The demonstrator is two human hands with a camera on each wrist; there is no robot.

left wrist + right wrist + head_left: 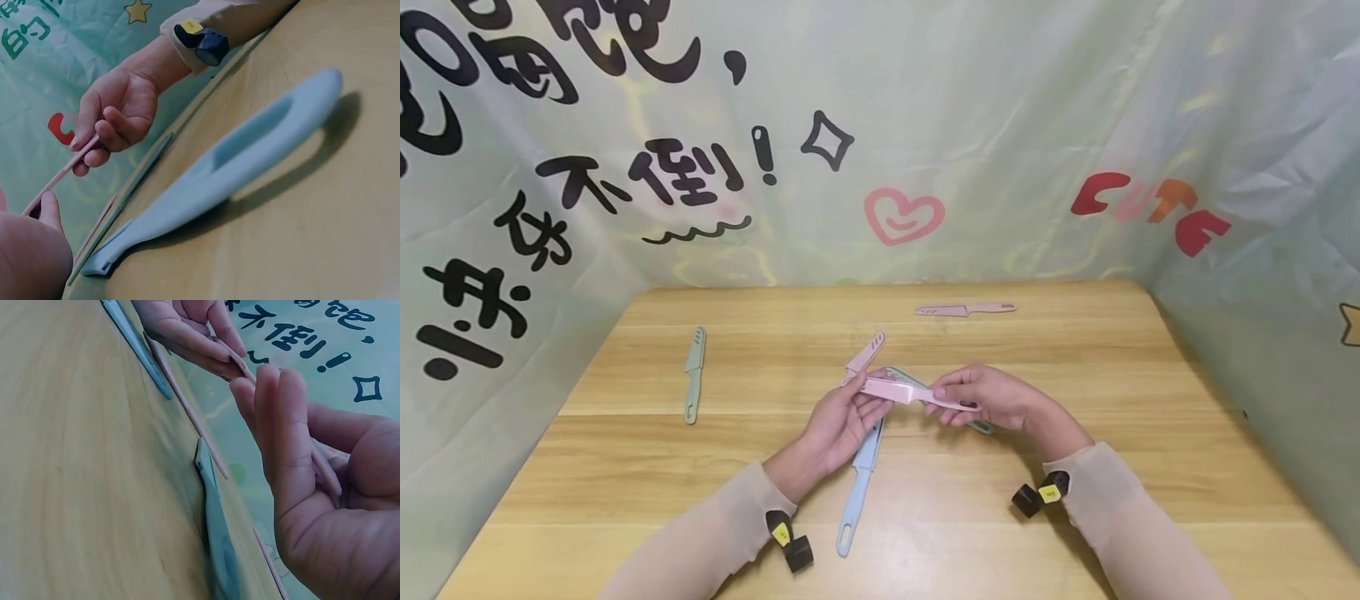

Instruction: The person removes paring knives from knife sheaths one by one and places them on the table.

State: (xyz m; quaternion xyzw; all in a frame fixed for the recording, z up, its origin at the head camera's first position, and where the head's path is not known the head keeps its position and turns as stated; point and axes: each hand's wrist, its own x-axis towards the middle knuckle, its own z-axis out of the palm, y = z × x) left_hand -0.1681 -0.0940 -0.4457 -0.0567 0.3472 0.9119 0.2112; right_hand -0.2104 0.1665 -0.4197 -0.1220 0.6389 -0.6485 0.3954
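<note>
Both hands hold one pink knife [887, 390] above the middle of the table, its blade end to the left. My left hand [842, 423] grips the blade end between the thumb and fingers. The handle is pinched by my right hand [988, 396], which also shows in the left wrist view. Below the hands lies a green knife [982, 427], partly hidden by them. Another pink knife [868, 352] lies just behind the left hand. A blue knife [854, 500] lies in front, handle toward me, its tip hidden under the left hand.
On the wooden table [1075, 533], a second green knife [695, 375] lies at the left. A third pink knife [966, 309] lies near the back edge. Printed curtains [1000, 167] enclose the table at the back and sides.
</note>
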